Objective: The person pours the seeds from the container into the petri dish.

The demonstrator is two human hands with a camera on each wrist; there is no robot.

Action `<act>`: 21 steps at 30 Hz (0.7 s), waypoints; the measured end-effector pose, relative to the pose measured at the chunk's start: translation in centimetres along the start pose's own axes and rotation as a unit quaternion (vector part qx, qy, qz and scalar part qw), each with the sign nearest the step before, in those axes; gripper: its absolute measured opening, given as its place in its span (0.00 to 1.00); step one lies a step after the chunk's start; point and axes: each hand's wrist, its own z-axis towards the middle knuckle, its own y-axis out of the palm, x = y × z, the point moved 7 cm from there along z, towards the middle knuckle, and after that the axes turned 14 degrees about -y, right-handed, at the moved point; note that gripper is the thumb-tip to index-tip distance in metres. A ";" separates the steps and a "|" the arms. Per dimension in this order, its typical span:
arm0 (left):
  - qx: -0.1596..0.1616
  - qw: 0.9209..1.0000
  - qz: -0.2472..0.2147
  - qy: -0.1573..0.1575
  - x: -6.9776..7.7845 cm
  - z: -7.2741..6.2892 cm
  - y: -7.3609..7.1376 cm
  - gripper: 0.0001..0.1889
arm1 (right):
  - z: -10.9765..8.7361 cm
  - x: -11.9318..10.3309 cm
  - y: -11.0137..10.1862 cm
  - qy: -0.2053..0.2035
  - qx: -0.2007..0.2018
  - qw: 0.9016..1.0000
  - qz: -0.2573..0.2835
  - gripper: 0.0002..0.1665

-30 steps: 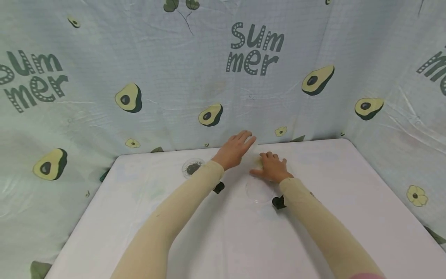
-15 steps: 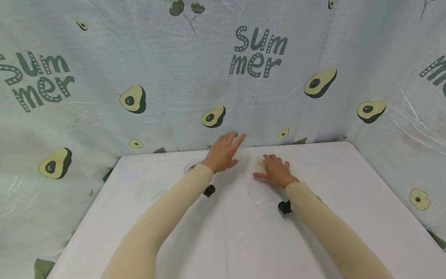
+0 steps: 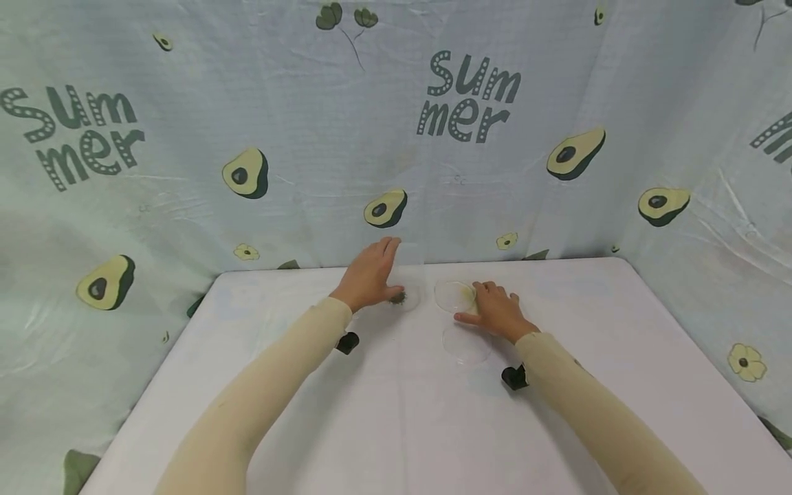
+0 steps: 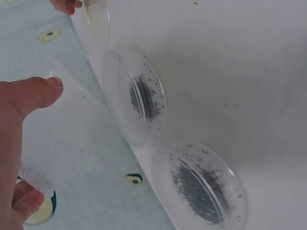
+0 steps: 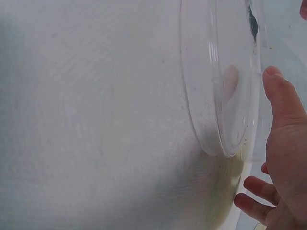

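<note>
My left hand [image 3: 368,275] is raised over the back of the table, holding a clear petri dish lid [image 4: 64,108] between thumb and fingers; the lid is hard to make out. Below it, a petri dish with dark grains [image 4: 144,98] stands beside another grain-strewn dish [image 4: 201,196], which the left arm mostly hides in the head view. My right hand [image 3: 498,311] has its fingers spread loosely at the right side of a clear dish with something yellowish [image 3: 454,295]. In front of that hand lies a clear round dish or lid [image 3: 466,345].
The white table [image 3: 396,426] ends at the back against a hanging cloth [image 3: 309,158] printed with avocados and lettering. Small black wrist devices [image 3: 348,343] sit under both forearms. A few dark specks lie on the tabletop.
My left hand has moved left, away from the right hand, uncovering the yellowish dish and then a dish with dark grains. The right hand stays about where it was. The head view has shifted slightly.
</note>
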 end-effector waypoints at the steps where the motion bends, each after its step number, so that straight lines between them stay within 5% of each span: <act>1: -0.002 1.000 -0.010 -0.009 -0.5 -0.2 -0.1 0.50 | -0.1 -0.1 0.0 -0.002 0.001 1.000 0.000 0.56; 10: 0.003 0.993 -0.075 -0.095 -5.0 -2.2 -0.5 0.52 | -0.8 -0.4 -0.3 -0.005 0.010 1.000 0.002 0.55; 21: -0.018 0.968 -0.160 -0.193 -9.6 -5.3 -0.2 0.53 | -1.6 -0.8 -0.4 0.000 0.018 1.000 0.003 0.56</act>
